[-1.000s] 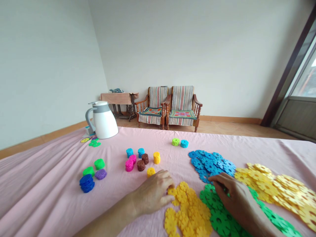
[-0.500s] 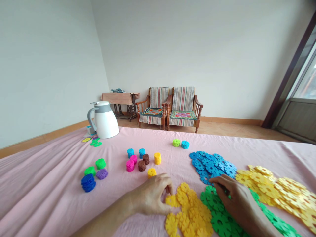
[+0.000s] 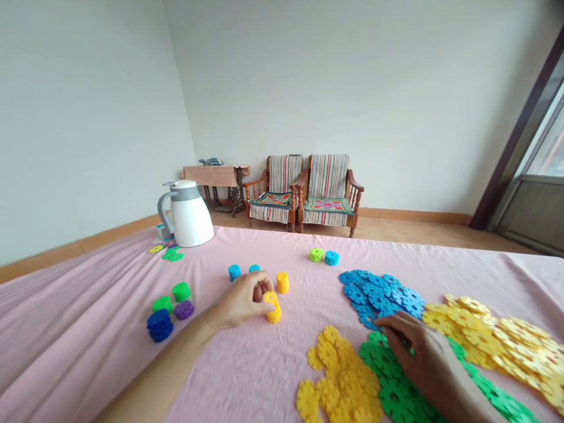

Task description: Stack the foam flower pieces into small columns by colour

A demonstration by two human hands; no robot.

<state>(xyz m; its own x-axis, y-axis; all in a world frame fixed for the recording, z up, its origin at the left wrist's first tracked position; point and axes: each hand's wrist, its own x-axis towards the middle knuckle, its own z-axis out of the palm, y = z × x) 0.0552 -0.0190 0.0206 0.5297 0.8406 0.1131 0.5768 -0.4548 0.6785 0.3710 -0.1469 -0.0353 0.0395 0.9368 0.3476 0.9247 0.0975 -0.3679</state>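
Note:
My left hand (image 3: 247, 298) pinches a yellow notched disc (image 3: 270, 299) between thumb and fingers, over a short yellow stack (image 3: 274, 315). Another yellow stack (image 3: 282, 282) stands just behind it. The brown and pink stacks are mostly hidden by this hand. My right hand (image 3: 414, 341) rests over the green discs (image 3: 396, 399), its fingertips near the lower edge of the blue disc pile (image 3: 374, 296); whether it grips anything is hidden. Loose yellow-orange discs (image 3: 348, 382) lie between the hands.
Paler yellow discs (image 3: 506, 343) spread at the right. Dark blue (image 3: 159, 325), green (image 3: 181, 291) and purple (image 3: 184, 309) stacks stand at the left. A white jug (image 3: 191, 220) is behind them. Lime (image 3: 316, 254) and light blue (image 3: 332, 258) stacks sit farther back on the pink cloth (image 3: 247, 376).
My left hand has moved up and left from the yellow-orange pile to the short yellow stack, carrying a yellow disc. My right hand has stayed nearly still.

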